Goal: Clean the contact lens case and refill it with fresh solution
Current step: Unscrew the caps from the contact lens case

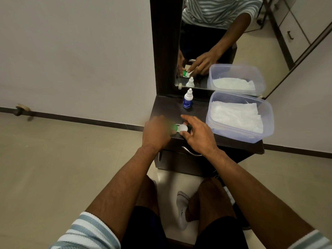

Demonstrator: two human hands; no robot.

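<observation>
A contact lens case (181, 128) with one green cap and one white cap lies near the front edge of a dark dresser top (170, 108). My left hand (158, 133) covers the green cap side and grips it. My right hand (197, 134) has thumb and forefinger around the white cap. A small solution bottle (188, 99) with a white nozzle cap and blue label stands upright behind the case, near the mirror.
A clear plastic tub (265, 121) with white tissues sits on the right of the dresser top. A mirror (224, 42) rises at the back. A drawer handle (191, 152) sits below the front edge. My knees are under the dresser.
</observation>
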